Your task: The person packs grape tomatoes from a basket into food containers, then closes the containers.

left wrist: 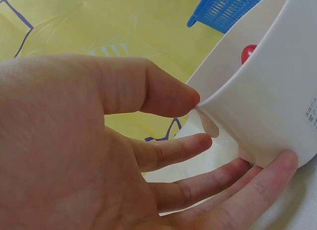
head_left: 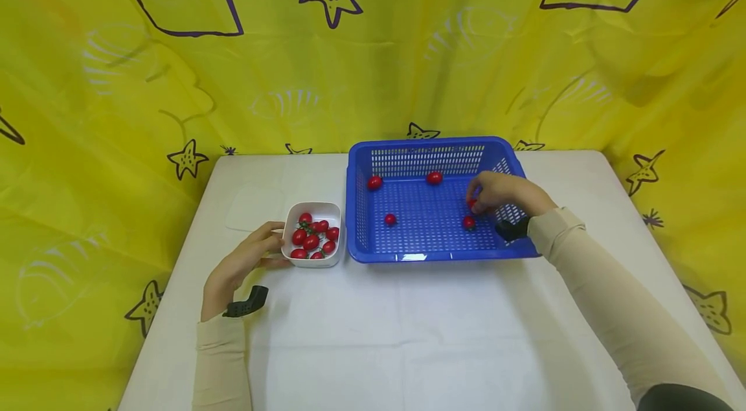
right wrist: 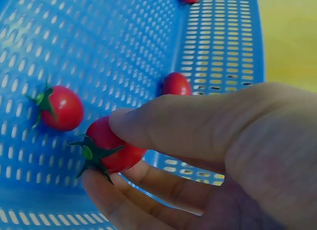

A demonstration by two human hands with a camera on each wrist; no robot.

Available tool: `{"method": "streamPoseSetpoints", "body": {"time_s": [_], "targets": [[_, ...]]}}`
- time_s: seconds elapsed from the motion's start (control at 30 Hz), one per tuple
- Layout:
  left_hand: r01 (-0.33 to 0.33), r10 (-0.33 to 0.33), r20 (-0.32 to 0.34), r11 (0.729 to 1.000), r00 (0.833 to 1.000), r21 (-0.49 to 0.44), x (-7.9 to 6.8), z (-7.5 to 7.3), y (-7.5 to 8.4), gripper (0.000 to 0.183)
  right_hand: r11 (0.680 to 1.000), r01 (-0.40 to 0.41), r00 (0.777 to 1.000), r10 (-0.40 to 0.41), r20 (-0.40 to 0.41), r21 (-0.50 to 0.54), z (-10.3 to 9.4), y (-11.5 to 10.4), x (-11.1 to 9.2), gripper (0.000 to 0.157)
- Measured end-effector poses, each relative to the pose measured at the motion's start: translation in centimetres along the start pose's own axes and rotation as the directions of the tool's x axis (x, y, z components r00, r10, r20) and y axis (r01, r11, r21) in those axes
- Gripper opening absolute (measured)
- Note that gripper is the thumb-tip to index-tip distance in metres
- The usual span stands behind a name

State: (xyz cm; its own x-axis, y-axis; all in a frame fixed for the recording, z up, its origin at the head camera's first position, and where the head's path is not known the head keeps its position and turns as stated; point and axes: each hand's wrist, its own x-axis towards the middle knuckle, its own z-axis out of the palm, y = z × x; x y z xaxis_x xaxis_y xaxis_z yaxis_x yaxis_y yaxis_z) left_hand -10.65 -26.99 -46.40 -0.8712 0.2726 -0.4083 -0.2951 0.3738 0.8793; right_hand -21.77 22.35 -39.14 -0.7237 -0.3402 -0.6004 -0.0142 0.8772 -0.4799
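Observation:
My right hand (head_left: 495,192) reaches into the blue basket (head_left: 416,257) near its right side. Its thumb and fingers pinch a red cherry tomato (right wrist: 124,153) with a green calyx, seen close up in the right wrist view. Another cherry tomato (right wrist: 66,108) lies beside it on the basket floor. My left hand (head_left: 247,260) rests against the left side of a white square container (head_left: 313,263), its fingers fairly straight and spread. In the left wrist view, the thumb tip touches the container's corner rim. Several cherry tomatoes (head_left: 311,242) sit inside the container.
More cherry tomatoes lie in the basket: one at the back left (head_left: 375,182), one at the back middle (head_left: 434,177), one at the front left (head_left: 390,219). The container stands just left of the basket on a white table (head_left: 396,333). A yellow patterned curtain (head_left: 373,74) hangs behind.

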Motion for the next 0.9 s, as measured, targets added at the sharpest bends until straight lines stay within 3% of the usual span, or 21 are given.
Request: {"method": "streamPoseSetpoints", "body": {"time_s": [0.17,0.4,0.6,0.9], "targets": [[0.009,-0.009,-0.001,1.000,1.000,-0.011,0.0,0.0,0.0,0.050,0.999,0.032,0.999,-0.032,0.005,-0.004,-0.4,-0.7,-0.2,0.028],[0.011,-0.011,-0.003,1.000,1.000,-0.003,0.0,0.0,0.0,0.050,0.989,0.146,0.989,-0.145,0.026,-0.031,-0.6,-1.7,-0.1,0.029],[0.002,-0.002,0.008,1.000,1.000,0.010,-0.1,0.0,0.0,0.050,0.975,0.222,0.972,-0.224,0.071,0.035,-0.3,-3.1,0.6,0.030],[0.005,-0.005,0.021,1.000,1.000,0.008,-0.1,0.1,0.0,0.047,0.931,0.313,0.925,-0.344,0.162,0.188,0.2,-6.5,1.5,0.032]]}}
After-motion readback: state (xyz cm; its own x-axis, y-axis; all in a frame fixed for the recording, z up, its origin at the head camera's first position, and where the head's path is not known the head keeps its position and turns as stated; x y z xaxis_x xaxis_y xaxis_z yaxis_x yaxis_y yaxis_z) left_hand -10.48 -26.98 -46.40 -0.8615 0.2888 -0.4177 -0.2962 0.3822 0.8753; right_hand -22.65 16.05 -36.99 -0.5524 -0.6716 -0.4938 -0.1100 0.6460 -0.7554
